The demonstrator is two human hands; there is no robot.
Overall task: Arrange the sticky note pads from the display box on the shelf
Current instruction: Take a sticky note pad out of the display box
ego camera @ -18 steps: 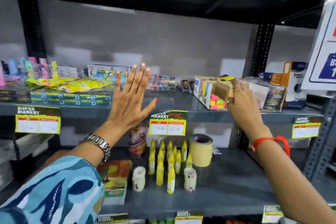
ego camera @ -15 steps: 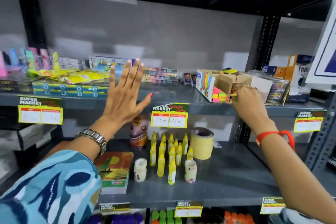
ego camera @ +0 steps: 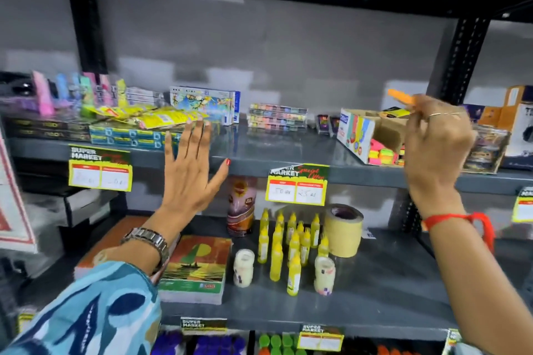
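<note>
Head view: my right hand (ego camera: 435, 150) pinches an orange sticky note pad (ego camera: 402, 97) between fingertips, lifted just above the open display box (ego camera: 364, 135), where pink and yellow pads sit inside. My left hand (ego camera: 189, 173) is spread flat, empty, at the shelf (ego camera: 288, 153) edge. Price tags (ego camera: 297, 184) read "SUPER MARKET".

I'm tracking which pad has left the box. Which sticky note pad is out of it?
The orange sticky note pad, pinched in the right hand above the cardboard display box; the pink and yellow pads sit inside.
</note>
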